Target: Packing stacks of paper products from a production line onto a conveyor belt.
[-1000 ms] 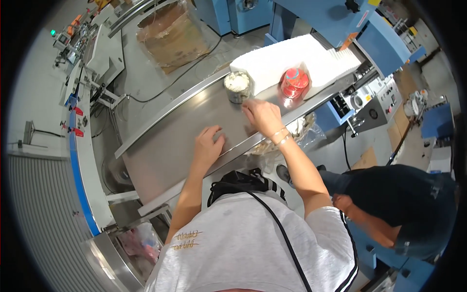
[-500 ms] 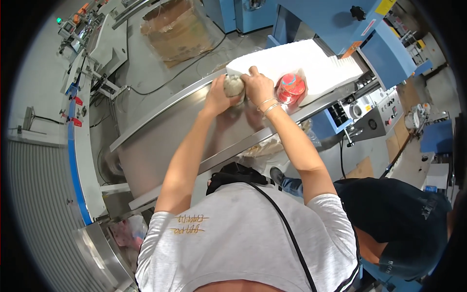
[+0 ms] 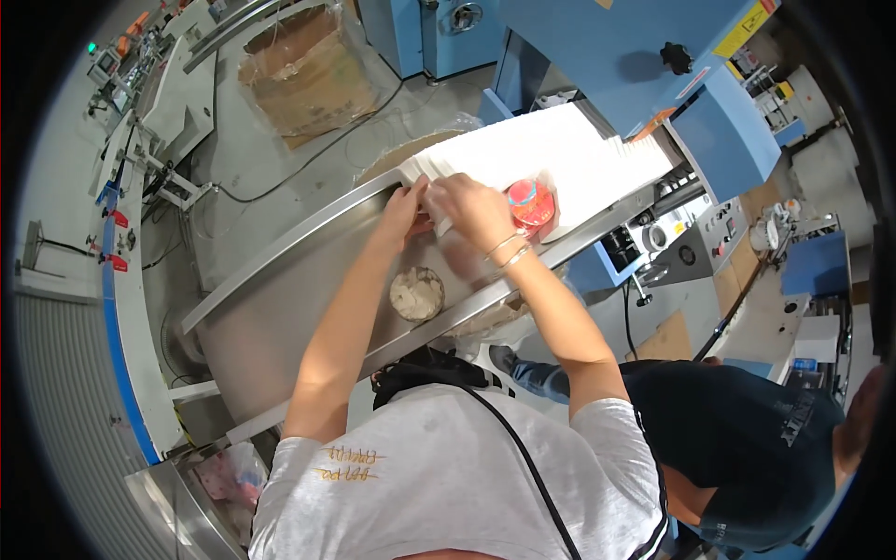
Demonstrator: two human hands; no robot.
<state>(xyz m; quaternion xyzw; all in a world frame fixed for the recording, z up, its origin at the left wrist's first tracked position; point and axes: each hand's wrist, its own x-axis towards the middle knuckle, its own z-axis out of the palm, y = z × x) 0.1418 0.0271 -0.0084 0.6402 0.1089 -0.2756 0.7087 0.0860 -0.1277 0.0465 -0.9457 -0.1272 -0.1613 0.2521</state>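
Note:
My left hand is at the left end of a stack of white sheets, with its fingers bent in at the corner; whether it pinches a sheet is too small to make out. Close beside it, my right hand is over the same end, its fingers smeared by motion. Nearer to me, a round tub with a lumpy off-white mass stands on the metal tray, apart from both hands. Just right of my right hand, a red and pink round container with a blue mark rests against the stack.
Blue machines stand beyond the stack and to its right. An open cardboard box lined with plastic is on the floor at the far left. A person in a dark shirt is close on my right. A blue-edged machine frame runs along the left.
The off-white tub has left my hands and now stands on the metal tray nearer to me. Both hands have shifted to the left end of the white stack. The whole view has shifted slightly.

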